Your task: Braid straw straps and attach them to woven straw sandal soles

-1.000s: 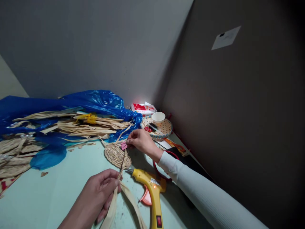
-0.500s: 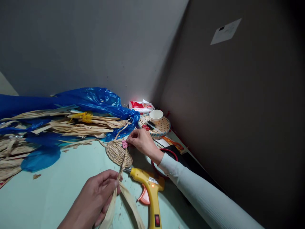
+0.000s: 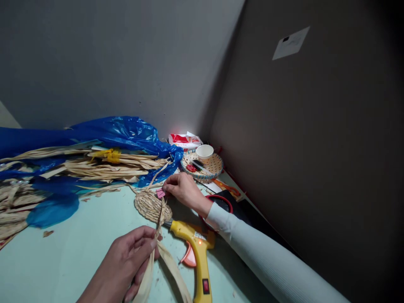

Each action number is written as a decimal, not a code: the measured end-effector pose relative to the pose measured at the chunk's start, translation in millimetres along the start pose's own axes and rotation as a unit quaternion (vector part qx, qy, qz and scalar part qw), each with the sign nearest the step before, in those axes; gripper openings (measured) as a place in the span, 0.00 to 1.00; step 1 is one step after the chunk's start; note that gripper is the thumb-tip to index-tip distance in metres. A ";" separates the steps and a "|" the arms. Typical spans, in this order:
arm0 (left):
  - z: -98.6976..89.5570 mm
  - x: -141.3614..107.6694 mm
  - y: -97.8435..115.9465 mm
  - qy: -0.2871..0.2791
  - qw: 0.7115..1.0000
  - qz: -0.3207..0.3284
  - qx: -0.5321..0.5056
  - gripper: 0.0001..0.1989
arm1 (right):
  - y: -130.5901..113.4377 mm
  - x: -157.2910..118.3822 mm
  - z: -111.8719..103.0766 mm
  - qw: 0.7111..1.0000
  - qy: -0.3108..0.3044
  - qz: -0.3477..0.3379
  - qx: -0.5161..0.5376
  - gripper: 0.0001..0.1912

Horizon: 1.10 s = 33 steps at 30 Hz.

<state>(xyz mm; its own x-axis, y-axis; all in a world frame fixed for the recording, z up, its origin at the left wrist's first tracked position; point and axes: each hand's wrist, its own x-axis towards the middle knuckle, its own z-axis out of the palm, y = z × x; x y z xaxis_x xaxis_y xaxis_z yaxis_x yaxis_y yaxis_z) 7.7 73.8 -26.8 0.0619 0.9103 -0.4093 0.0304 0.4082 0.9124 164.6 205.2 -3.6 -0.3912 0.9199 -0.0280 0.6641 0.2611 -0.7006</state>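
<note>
While left hand [image 3: 128, 261] holds braid [image 3: 162, 213], coil [image 3: 147, 205] edge crowded.

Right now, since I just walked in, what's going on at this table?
A person is handling a coiled, braided oval piece on the pale green table. The left-hand grip pinches the braid where it splits into loose flat strips; the right-hand grip pinches a pink clip at the piece's edge. A yellow glue gun lies nearby, indicator lit, in neither hand. Beyond are bundled strips and a blue plastic bag.
</note>
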 end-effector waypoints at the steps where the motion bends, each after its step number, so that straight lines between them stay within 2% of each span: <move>1: 0.6 -0.5 0.8 0.005 1.000 -0.001 -0.002 0.19 | -2.0 -0.1 0.3 1.000 0.002 -0.004 -0.010 0.15; 8: 1.7 -5.1 3.1 0.008 1.000 -0.016 -0.005 0.17 | -11.9 -5.0 0.7 0.997 0.001 -0.042 -0.060 0.14; 12: 1.4 -10.7 4.0 0.007 1.000 -0.025 -0.005 0.16 | -10.8 -18.9 -6.6 0.996 0.026 -0.059 -0.061 0.10; 18: 2.3 -17.6 7.3 0.007 0.999 -0.032 -0.006 0.16 | -13.9 -70.7 -23.8 0.993 0.075 -0.061 -0.075 0.11; 22: 1.9 -18.7 8.6 0.004 1.000 -0.024 -0.001 0.17 | -13.9 -115.4 -22.0 0.993 0.064 -0.051 -0.084 0.13; 25: 1.2 -18.4 6.0 0.004 1.000 -0.023 -0.001 0.18 | -12.9 -134.2 -17.2 0.994 0.052 -0.031 -0.088 0.14; 28: 0.5 -17.8 2.7 0.012 1.000 -0.021 -0.008 0.21 | -14.7 -136.2 -16.3 0.993 0.039 -0.015 -0.111 0.13; 33: -4.4 -18.4 4.8 0.043 0.998 -0.023 -0.033 0.21 | -23.7 -124.5 -21.6 0.985 0.006 -0.024 -0.172 0.08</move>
<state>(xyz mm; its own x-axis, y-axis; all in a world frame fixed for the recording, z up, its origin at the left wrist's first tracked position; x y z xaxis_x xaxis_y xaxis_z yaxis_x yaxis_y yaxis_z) 2.4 59.3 -14.9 -0.0244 0.8923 -0.4508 -0.0347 0.4500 0.8924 211.3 90.9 31.9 -0.4210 0.9070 0.0093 0.8228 0.3862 -0.4170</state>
